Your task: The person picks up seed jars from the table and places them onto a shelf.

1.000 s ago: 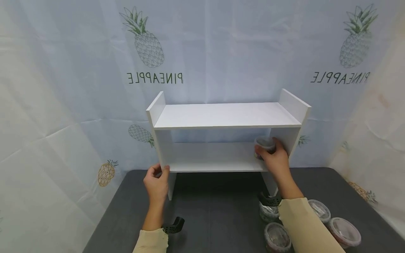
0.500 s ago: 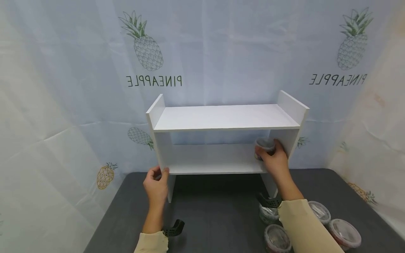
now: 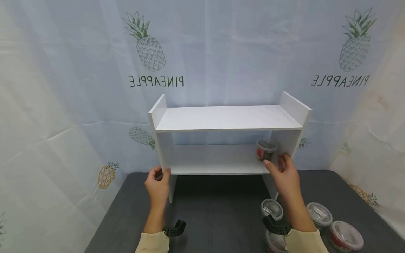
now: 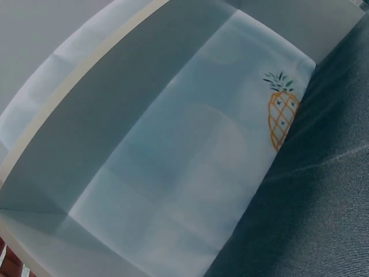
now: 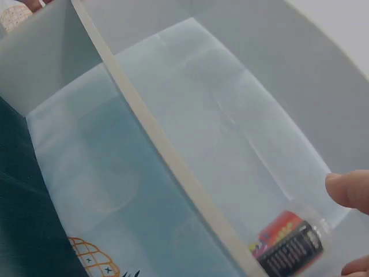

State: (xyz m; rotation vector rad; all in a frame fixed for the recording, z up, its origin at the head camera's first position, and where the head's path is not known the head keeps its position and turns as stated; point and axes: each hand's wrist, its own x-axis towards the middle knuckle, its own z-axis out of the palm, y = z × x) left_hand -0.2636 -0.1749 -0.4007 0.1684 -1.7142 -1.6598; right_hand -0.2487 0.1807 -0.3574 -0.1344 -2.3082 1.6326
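A white two-tier shelf stands on the dark table. My left hand grips its left side panel near the lower board, thumb at the front edge. In the right wrist view, part of that hand shows at the top left corner. On the lower board, at the right end, a clear round lidded tub with a red and black label stands upright. Just in front of it is my right hand, fingers loose and holding nothing. Whether those fingers touch the right side panel, I cannot tell.
Several similar tubs stand on the table at the right: one lidded tub by the shelf leg, another beyond my forearm, a red-labelled one nearer. Behind the shelf hangs a pineapple-print cloth.
My right hand has let go of the tub and drawn back toward me and slightly right; the tub stays on the lower board. My left hand keeps its place.
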